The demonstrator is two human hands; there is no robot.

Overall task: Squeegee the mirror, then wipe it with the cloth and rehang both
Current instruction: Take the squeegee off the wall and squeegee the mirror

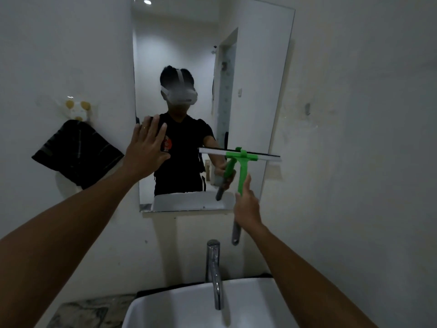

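A tall frameless mirror (255,67) hangs on the white wall above the sink. My right hand (247,204) grips the handle of a green squeegee (243,166), whose white blade lies level against the lower right part of the glass. My left hand (147,145) is flat with fingers spread, pressed on the mirror's left edge. A dark striped cloth (75,152) hangs from a wall hook (78,110) to the left of the mirror. The mirror reflects a person in a dark shirt with a headset.
A white sink (248,304) with a chrome tap (215,271) sits below the mirror. A small metal hook (307,108) is on the wall right of the mirror. A marbled counter corner (87,311) shows at bottom left.
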